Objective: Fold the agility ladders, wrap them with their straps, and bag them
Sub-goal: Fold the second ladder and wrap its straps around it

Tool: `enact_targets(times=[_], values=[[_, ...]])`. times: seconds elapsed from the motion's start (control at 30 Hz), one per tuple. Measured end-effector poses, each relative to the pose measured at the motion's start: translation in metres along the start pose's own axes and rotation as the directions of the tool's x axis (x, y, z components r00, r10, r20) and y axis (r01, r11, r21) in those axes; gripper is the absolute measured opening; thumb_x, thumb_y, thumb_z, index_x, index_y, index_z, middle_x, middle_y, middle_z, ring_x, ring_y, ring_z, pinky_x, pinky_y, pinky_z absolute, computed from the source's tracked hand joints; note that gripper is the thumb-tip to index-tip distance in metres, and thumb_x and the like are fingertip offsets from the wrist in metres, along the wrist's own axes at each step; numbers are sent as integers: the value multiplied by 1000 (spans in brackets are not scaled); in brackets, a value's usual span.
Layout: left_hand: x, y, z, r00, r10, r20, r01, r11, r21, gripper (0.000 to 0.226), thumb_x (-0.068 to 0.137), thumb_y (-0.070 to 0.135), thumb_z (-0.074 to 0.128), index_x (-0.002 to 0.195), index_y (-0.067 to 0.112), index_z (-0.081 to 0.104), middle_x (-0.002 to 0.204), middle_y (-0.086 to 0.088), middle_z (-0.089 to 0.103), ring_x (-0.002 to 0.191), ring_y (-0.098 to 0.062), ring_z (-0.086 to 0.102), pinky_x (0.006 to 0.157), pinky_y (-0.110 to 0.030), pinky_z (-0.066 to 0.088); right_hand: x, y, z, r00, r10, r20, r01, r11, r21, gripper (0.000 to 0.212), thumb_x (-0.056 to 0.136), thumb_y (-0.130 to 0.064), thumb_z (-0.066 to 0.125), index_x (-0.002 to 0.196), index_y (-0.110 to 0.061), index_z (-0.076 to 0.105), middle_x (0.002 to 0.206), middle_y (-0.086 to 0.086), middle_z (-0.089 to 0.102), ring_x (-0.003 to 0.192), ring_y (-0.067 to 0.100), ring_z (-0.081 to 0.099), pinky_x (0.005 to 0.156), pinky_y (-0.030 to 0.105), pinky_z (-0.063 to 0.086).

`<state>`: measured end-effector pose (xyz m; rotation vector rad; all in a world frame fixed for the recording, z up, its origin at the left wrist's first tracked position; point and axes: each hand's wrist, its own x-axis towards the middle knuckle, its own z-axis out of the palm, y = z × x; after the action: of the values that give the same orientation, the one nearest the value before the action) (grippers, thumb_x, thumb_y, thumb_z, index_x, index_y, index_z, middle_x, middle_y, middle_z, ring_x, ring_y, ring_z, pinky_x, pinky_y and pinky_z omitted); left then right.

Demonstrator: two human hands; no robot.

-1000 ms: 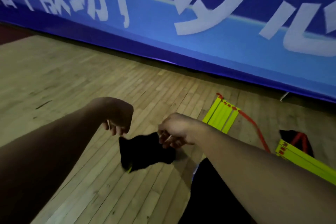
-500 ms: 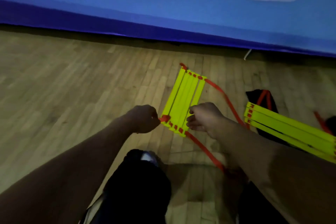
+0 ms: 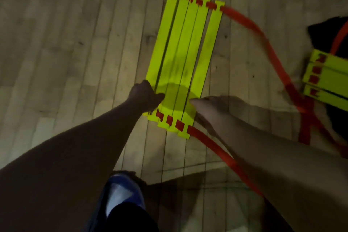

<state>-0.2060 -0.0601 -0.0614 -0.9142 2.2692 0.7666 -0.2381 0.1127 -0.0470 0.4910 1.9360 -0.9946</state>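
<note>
A fanned stack of yellow ladder rungs (image 3: 184,58) joined by red webbing lies on the wooden floor in front of me. My left hand (image 3: 146,98) grips the stack's left edge near its close end, thumb on top. On the opposite edge my right hand (image 3: 211,107) holds the outermost rung, thumb lying over it. A loose red strap (image 3: 250,24) curves from the stack's far end off to the right, and another length runs from the near end under my right arm. A second yellow rung stack (image 3: 327,79) lies at the right edge.
A black bag (image 3: 323,30) sits under the second stack at the right, with red straps (image 3: 305,124) tangled in front of it. My blue and white shoe (image 3: 122,190) stands on the floor boards (image 3: 66,52) just below the hands.
A second ago my hands held a black bag; they moved to the yellow stack. The view has since tipped down and closer, and both hands now grasp the stack's side edges.
</note>
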Motion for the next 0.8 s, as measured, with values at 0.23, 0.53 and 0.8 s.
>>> enact_targets(times=[0.23, 0.53, 0.8], values=[[34, -27, 43, 991, -119, -60, 109, 984, -142, 80, 79, 37, 80, 137, 3, 38, 126, -16, 51, 111, -30, 53, 89, -40, 50, 52, 28, 27, 997, 73, 12, -74, 992, 98, 34, 98, -32, 59, 123, -8, 60, 113, 9, 63, 95, 22, 57, 79, 28, 49], [-88, 9, 35, 956, 0, 294, 204, 720, -663, 15, 98, 6, 46, 111, 6, 54, 88, -9, 62, 68, -18, 63, 51, -28, 50, -21, 27, -6, 993, 107, 42, -115, 949, 293, 50, 100, -37, 52, 144, -11, 47, 148, 10, 46, 118, 24, 52, 79, 25, 37], [-231, 64, 19, 932, 110, 347, 233, 551, -801, 31, 99, 23, 47, 122, 6, 59, 103, -16, 73, 95, -32, 71, 79, -41, 59, -156, 54, -98, 982, 23, 189, -86, 939, 332, 70, 65, -48, 89, 121, -15, 66, 102, 15, 76, 89, 36, 75, 78, 56, 59]])
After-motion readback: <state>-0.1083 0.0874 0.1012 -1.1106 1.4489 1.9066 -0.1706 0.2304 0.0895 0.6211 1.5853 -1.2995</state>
